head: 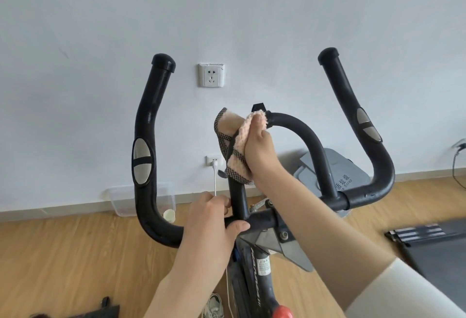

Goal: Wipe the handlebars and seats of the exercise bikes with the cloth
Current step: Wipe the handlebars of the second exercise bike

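The exercise bike's black handlebars (145, 126) fill the view, with two tall outer horns carrying silver pulse pads and a curved inner loop (306, 138) in the middle. My right hand (259, 146) presses a pink fluffy cloth (238, 141) with a checked border around the left top of that inner loop. My left hand (214, 222) grips the horizontal crossbar just left of the centre post. The bike's seat is out of view.
A white wall with two sockets (211, 75) stands behind the bike; a white cable hangs from the lower one. A clear plastic box (121, 199) and a grey bin (353, 174) sit on the wooden floor. A dark mat (433, 242) lies at right.
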